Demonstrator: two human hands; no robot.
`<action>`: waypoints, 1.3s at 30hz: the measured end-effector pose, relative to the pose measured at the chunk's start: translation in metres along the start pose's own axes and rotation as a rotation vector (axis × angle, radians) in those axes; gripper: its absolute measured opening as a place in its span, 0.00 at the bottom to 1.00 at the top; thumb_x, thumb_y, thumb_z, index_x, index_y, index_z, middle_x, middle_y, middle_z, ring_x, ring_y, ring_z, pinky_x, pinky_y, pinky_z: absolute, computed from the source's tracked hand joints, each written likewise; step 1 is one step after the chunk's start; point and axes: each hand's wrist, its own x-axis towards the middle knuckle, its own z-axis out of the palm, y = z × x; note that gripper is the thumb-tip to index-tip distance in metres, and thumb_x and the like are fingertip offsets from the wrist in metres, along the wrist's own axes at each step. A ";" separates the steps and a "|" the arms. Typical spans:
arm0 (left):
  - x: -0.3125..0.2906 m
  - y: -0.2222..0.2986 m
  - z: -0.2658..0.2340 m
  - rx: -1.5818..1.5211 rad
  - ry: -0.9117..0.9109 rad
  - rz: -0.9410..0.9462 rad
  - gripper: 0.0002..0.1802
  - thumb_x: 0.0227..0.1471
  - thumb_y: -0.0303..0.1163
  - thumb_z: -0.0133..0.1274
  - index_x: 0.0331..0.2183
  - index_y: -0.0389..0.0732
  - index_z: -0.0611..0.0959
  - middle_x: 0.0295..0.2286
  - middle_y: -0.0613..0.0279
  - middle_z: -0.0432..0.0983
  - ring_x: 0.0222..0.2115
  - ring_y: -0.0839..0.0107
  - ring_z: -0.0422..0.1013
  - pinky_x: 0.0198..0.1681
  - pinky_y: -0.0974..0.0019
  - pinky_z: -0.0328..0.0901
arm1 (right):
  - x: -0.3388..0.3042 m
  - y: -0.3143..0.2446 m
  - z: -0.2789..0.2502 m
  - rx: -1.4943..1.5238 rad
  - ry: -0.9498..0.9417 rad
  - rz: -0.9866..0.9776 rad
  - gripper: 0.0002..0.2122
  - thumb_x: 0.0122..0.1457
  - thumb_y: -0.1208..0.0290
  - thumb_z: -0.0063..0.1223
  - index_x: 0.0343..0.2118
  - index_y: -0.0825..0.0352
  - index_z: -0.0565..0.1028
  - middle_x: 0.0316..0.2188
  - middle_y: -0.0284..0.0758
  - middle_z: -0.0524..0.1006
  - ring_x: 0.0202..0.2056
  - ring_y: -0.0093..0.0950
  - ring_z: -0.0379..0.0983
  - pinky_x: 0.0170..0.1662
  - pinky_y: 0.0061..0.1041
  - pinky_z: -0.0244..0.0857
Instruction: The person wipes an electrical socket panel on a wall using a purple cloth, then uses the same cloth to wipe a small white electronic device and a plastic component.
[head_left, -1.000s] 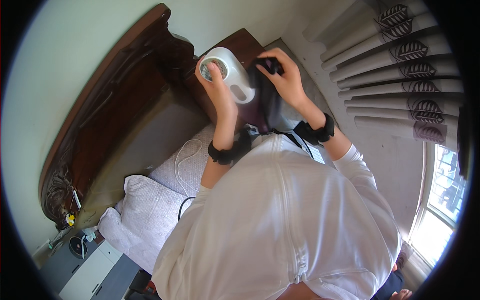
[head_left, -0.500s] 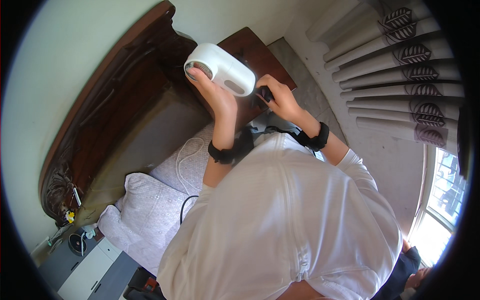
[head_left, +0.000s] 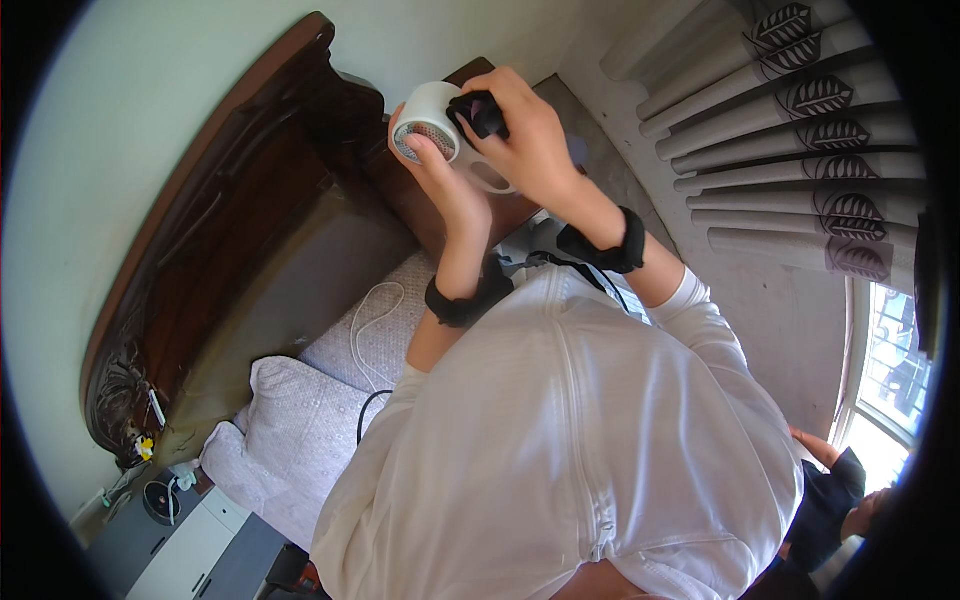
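Note:
My left hand (head_left: 452,190) is closed around a white fabric shaver (head_left: 428,98) with a round metal mesh head. The thumb lies on the mesh, while the fingers wrap behind the body. My right hand (head_left: 538,140) is over the shaver's body and covers much of it. Between its fingers is a small black thing (head_left: 480,114), soft-looking and partly hidden, held right beside the mesh head. I cannot make out its exact kind, nor whether it touches the shaver.
A carved dark wooden headboard (head_left: 225,155) stands to the left, with pale pillows (head_left: 295,410) and a white cable (head_left: 358,335) below it. Patterned curtains (head_left: 780,150) hang at the right. Another person (head_left: 825,500) is at the lower right, near a window (head_left: 890,350).
My right hand has moved up and left from the shaver's lower end, carrying the black thing to the mesh head. The shaver has shifted slightly and turned in my left hand.

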 end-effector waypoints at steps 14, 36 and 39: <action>0.012 -0.008 -0.023 -0.069 0.348 -0.139 0.29 0.50 0.46 0.45 0.47 0.39 0.57 0.42 0.55 0.60 0.40 0.67 0.63 0.41 0.66 0.61 | -0.066 0.057 0.020 -0.047 -0.158 0.086 0.15 0.40 0.81 0.50 0.34 0.63 0.68 0.32 0.36 0.67 0.31 0.36 0.67 0.30 0.28 0.64; 0.014 -0.013 -0.032 -0.061 0.499 -0.178 0.33 0.46 0.41 0.52 0.48 0.43 0.55 0.40 0.55 0.61 0.37 0.68 0.63 0.38 0.68 0.63 | -0.064 0.047 0.033 0.011 -0.329 -0.151 0.16 0.32 0.84 0.47 0.28 0.62 0.71 0.28 0.30 0.72 0.30 0.32 0.67 0.31 0.26 0.63; 0.017 -0.020 -0.040 -0.068 0.489 -0.166 0.34 0.45 0.41 0.53 0.48 0.43 0.55 0.40 0.55 0.61 0.37 0.68 0.64 0.37 0.68 0.63 | -0.068 0.061 0.029 0.021 -0.450 -0.174 0.18 0.30 0.86 0.47 0.31 0.65 0.71 0.31 0.34 0.71 0.32 0.35 0.67 0.33 0.28 0.63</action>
